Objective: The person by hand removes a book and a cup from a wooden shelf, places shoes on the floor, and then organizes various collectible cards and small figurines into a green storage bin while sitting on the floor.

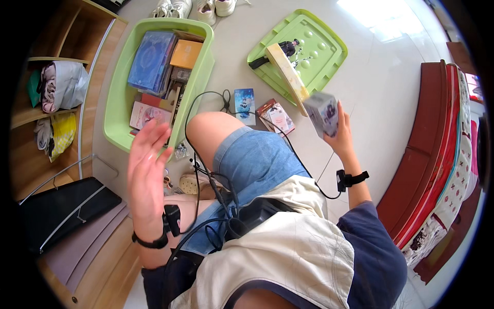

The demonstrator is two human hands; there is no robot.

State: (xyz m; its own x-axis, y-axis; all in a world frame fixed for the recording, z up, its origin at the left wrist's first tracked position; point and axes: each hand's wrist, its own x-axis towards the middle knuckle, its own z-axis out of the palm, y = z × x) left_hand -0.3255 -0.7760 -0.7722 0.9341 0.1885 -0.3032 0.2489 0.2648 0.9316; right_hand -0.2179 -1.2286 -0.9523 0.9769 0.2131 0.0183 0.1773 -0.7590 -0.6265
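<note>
My right hand [341, 133] grips a small printed box [322, 112] by its side, above the tiled floor. My left hand [148, 166] is raised near the close corner of a green plastic bin [210, 50], fingers extended, holding nothing. Inside the bin lie a blue boxed set [151, 60], an orange box [186, 54] and a pink printed item [148, 116]. A long, narrow yellowish box [287, 77] rests across the green lid [328, 42], beside a dark-clothed figure [287, 48]. A blue printed card or case [244, 106] and a red printed packet [276, 116] lie on the floor.
Black cables [197, 166] run from my wrist straps across my lap. White shoes [206, 11] stand beyond the bin. Open wooden shelves [58, 60] with folded items are at the left. A dark red bed frame [415, 154] borders the right side. Small items lie beside my knee.
</note>
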